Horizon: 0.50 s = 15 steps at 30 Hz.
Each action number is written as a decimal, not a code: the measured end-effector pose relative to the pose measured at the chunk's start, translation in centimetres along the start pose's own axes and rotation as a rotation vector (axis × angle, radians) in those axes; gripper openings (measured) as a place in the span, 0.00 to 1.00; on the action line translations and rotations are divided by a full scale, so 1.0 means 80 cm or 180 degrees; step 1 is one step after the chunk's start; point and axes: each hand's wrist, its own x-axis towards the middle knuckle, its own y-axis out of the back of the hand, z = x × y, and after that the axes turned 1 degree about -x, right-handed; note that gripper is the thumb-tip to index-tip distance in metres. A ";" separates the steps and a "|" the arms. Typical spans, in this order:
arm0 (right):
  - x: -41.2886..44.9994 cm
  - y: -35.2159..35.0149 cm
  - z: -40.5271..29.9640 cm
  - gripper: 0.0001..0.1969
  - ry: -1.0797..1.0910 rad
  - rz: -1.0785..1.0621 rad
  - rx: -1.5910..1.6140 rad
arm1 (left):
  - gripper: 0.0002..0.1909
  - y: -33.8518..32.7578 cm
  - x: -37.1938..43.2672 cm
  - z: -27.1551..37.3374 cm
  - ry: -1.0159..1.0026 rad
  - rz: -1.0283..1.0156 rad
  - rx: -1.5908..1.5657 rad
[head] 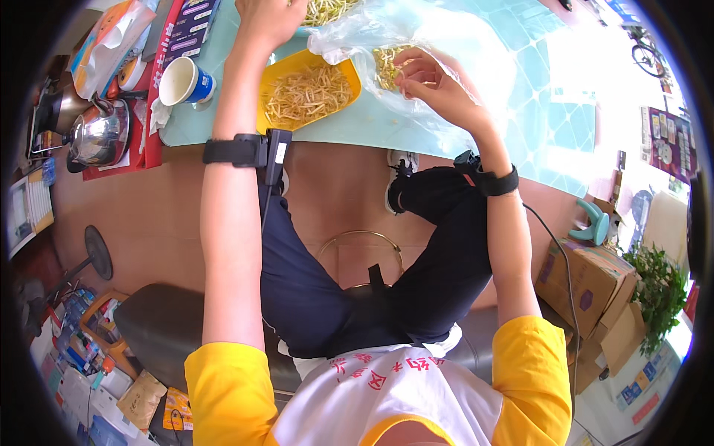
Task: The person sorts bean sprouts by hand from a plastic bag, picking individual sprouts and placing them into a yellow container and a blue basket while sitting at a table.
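My left hand [273,19] is at the top edge of the picture, partly cut off, beside a heap of bean sprouts [328,11] in a light-blue container; what its fingers hold cannot be made out. Below it on the table, a yellow plastic tray [350,83] holds pale sprout stems and bits. At the mouth of a clear plastic bag [413,114], my right hand [432,81] has its fingers curled over yellowish sprout pieces [386,67]. Part of the bag's film lies across the back of that hand. Whether its fingertips pinch a piece is unclear.
A paper cup [187,82] stands on the glass-topped table [334,136], left of my left forearm. Farther left are a steel kettle [100,134] and printed boxes [192,28]. A metal-ringed stool [362,233] is between my legs. Cardboard boxes [585,279] stand at the right.
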 end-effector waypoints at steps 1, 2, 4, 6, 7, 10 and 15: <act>0.001 0.004 0.000 0.12 -0.0011 0.0020 0.0008 | 0.26 0.002 0.000 0.007 -0.0016 -0.0015 -0.0012; 0.002 0.008 0.002 0.12 0.0050 -0.0050 0.0066 | 0.23 0.006 -0.006 0.014 0.0202 0.0270 -0.0576; 0.001 0.014 0.001 0.11 0.0045 -0.0060 0.0075 | 0.06 0.035 -0.017 0.064 0.0257 0.0958 -0.0983; 0.004 0.017 -0.004 0.10 0.0132 -0.0056 0.0124 | 0.06 0.054 -0.046 0.090 -0.0299 0.0881 -0.1430; 0.005 0.016 -0.004 0.10 0.0186 -0.0055 0.0172 | 0.04 0.061 -0.062 0.104 -0.0480 0.0628 -0.1855; 0.006 0.011 -0.014 0.09 0.0365 -0.0009 0.0695 | 0.06 0.051 -0.084 0.138 -0.0496 0.0110 -0.2051; -0.010 0.000 -0.038 0.09 0.0270 0.0285 0.0819 | 0.09 0.027 -0.113 0.156 0.0417 -0.0667 -0.2708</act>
